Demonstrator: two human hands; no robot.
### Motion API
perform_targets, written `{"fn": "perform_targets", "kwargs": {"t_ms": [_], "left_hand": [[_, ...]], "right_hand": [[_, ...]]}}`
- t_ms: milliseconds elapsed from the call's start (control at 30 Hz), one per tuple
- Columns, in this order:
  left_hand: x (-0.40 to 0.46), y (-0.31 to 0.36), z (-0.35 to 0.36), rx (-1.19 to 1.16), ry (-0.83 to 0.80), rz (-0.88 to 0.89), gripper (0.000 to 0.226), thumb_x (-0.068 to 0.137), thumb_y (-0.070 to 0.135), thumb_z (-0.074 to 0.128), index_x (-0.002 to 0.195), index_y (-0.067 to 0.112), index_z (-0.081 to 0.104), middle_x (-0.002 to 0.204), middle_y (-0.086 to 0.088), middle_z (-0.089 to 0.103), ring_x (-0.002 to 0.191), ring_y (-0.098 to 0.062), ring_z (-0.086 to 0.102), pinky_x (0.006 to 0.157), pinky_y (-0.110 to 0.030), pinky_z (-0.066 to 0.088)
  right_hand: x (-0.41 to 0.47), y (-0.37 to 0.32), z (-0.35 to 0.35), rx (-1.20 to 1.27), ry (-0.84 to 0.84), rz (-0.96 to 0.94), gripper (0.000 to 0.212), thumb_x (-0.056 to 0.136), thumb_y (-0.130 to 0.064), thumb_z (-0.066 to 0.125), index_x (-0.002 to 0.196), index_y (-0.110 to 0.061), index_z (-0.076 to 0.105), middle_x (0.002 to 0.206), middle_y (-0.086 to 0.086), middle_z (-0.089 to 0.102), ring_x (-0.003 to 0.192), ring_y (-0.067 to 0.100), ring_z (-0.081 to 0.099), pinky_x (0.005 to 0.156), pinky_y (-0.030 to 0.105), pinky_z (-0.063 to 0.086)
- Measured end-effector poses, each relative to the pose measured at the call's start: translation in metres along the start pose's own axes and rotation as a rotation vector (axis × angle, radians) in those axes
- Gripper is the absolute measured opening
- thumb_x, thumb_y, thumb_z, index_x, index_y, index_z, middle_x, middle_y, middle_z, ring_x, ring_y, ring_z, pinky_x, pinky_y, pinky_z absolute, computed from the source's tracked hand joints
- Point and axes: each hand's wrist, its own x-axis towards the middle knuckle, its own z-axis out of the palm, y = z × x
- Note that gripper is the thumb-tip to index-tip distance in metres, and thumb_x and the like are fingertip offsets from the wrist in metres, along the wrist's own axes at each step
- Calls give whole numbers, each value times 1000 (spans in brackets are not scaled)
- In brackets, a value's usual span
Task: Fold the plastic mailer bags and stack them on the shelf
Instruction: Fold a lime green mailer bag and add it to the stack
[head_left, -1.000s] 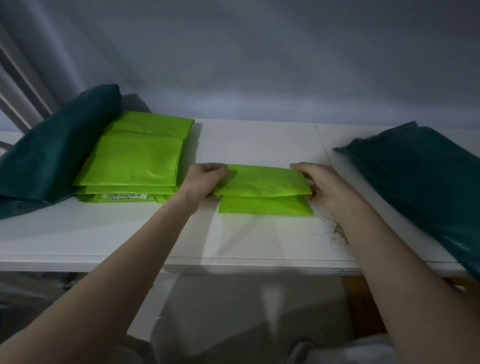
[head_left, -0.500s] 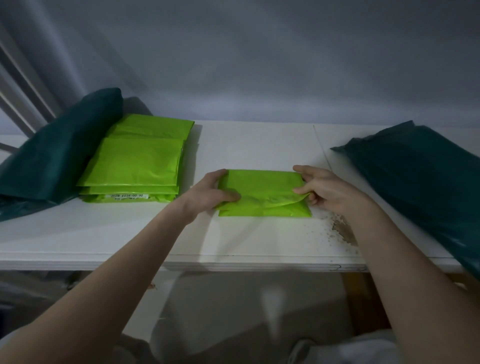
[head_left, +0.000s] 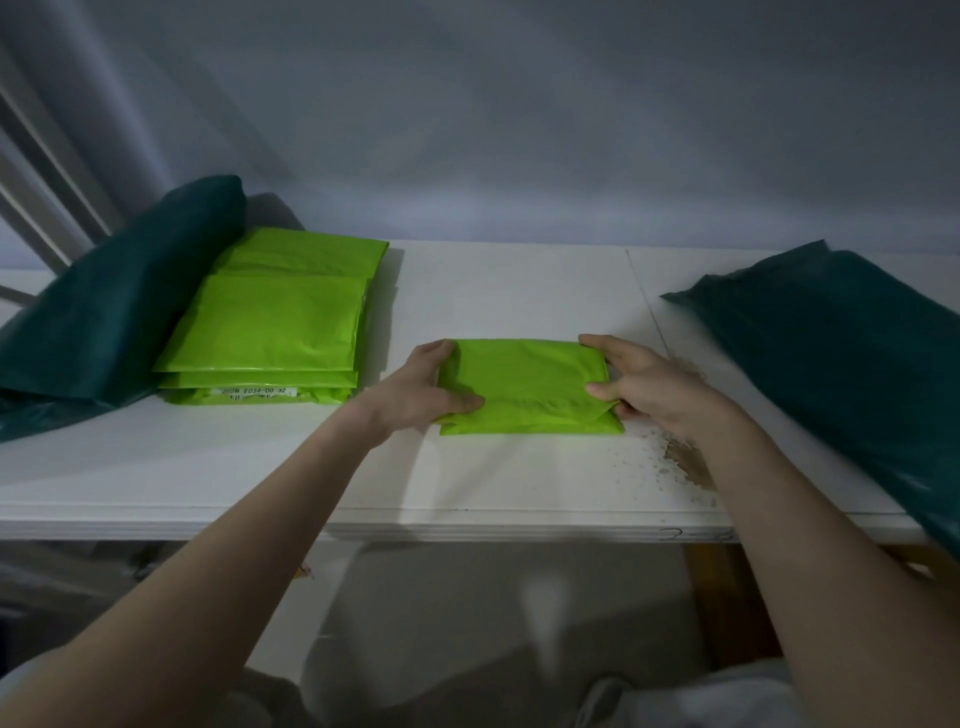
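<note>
At frame centre, the left hand (head_left: 415, 387) and right hand (head_left: 641, 382) pinch a folded green mailer (head_left: 524, 387) on the shelf (head_left: 467, 483). The slick plastic could spring open if either grip loosens.

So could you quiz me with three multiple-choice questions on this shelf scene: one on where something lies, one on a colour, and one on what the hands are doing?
1. Where is the stack of folded green mailers relative to the mailer being handled?
A. To its left
B. To its right
C. Under the shelf

2. What colour are the large bags at both ends of the white shelf?
A. Bright orange
B. Dark teal
C. White

3. What are the two hands doing?
A. Both hang idle off the shelf
B. Only one touches the mailer
C. Each grips one end of the mailer

Answers:
1 A, the stack sits left of it, beside the left teal bag.
2 B, both are dark teal.
3 C, the left hand and right hand each curl round an end.
</note>
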Motion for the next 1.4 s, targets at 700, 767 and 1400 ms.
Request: {"fn": "perform_targets", "kwargs": {"t_ms": [700,767,1400], "left_hand": [[-6,10,3,408,-44,14,83,84,40,64,145,4,20,153,-3,6,135,-17,30,99,-16,25],[-6,10,3,436,-21,9,87,82,46,64,146,9,19,152,0,8,134,-19,35,103,-21,27],[9,-3,60,804,252,319,85,77,45,-14,150,12,13,158,-2,14,146,-18,11,117,-36,12]], "right_hand": [[12,16,-9,-253,122,-68,68,80,-12,63,139,-30,35,140,-7,43,109,23,57,83,38,53],[12,16,-10,-245,168,-72,59,82,-15,60,136,-30,40,133,-7,46,103,22,58,75,33,51],[16,9,67,-1018,233,-441,69,90,-43,3,144,-11,33,152,3,33,140,16,29,113,35,20]]}}
